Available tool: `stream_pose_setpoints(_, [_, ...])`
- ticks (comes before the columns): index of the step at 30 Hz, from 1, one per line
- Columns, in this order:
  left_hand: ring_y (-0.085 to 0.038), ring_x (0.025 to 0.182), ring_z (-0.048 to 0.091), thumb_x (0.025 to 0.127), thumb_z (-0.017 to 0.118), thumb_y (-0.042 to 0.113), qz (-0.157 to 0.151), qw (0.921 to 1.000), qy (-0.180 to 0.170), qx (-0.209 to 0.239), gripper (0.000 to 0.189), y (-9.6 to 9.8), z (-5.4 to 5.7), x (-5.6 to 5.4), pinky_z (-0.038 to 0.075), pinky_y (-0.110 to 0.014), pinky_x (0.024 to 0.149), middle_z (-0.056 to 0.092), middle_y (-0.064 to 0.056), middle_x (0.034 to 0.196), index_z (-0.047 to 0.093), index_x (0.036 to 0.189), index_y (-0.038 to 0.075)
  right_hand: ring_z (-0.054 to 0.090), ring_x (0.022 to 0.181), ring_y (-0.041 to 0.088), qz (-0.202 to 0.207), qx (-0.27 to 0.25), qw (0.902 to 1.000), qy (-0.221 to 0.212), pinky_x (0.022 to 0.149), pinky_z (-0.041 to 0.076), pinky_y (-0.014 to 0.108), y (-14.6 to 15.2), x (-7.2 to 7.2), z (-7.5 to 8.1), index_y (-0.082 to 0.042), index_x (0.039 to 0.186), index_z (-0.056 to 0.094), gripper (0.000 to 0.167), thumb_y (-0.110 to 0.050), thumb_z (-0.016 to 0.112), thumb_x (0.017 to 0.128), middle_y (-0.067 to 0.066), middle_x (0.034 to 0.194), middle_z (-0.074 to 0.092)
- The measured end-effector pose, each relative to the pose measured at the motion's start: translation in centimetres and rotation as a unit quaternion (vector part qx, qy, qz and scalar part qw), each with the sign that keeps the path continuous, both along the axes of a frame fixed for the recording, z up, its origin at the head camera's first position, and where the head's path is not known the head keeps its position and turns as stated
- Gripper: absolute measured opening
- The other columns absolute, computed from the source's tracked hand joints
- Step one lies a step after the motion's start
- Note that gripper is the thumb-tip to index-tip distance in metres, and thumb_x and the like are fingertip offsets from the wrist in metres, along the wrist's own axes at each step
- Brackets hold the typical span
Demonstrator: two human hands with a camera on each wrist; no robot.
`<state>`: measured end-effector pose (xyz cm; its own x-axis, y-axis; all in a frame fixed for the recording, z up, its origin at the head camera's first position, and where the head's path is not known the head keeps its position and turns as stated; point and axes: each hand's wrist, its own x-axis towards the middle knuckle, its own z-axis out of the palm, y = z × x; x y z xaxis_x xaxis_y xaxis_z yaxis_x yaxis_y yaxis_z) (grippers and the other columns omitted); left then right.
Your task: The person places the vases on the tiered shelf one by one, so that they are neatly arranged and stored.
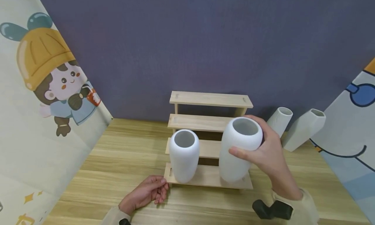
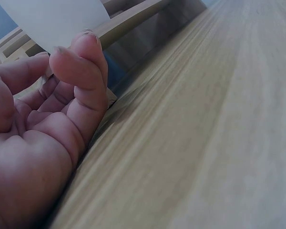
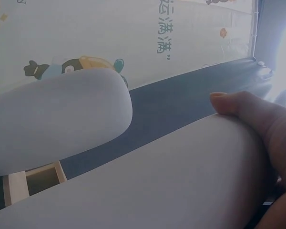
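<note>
A tiered wooden display stand (image 1: 211, 99) with stepped shelves stands against the back wall. On its lowest shelf, toward the left, a white vase (image 1: 184, 160) sits upright with its round mouth up. My right hand (image 1: 266, 150) grips a second, rounded white vase (image 1: 235, 163) near its rim, thumb on the near side. That vase overlaps the right part of the lowest shelf; in the right wrist view it lies beside the other vase (image 3: 62, 119). With thumb and fingers, my left hand (image 1: 147, 191) pinches the front left corner of the lowest shelf.
Right of the stand are two more white vases, a slim round-mouthed one (image 1: 279, 121) and an angular one (image 1: 304, 129). A dark blue wall (image 1: 187, 43) rises behind the wood-grain tabletop (image 1: 126, 160). Printed cartoon panels flank both sides.
</note>
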<state>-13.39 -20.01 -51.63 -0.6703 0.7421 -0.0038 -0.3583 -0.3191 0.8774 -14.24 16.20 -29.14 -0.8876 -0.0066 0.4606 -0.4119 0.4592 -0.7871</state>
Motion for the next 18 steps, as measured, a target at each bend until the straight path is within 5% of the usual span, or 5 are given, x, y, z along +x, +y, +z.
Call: stream_pose_setpoints(18, [-0.003,0.069,0.066,0.111,0.029,0.015,-0.002,1.0,-0.002,0.001,0.035,0.0,0.1,0.1,0.05,-0.013,0.055,0.071,0.007,0.082,0.062,0.102,0.009,0.063,0.092,0.007,0.01,-0.001,0.9999,0.005,0.073,0.054,0.023,-1.2,-1.2,1.3,-0.009,0.13,0.06,0.075,-0.004,0.091,0.062,-0.014,0.107,0.065])
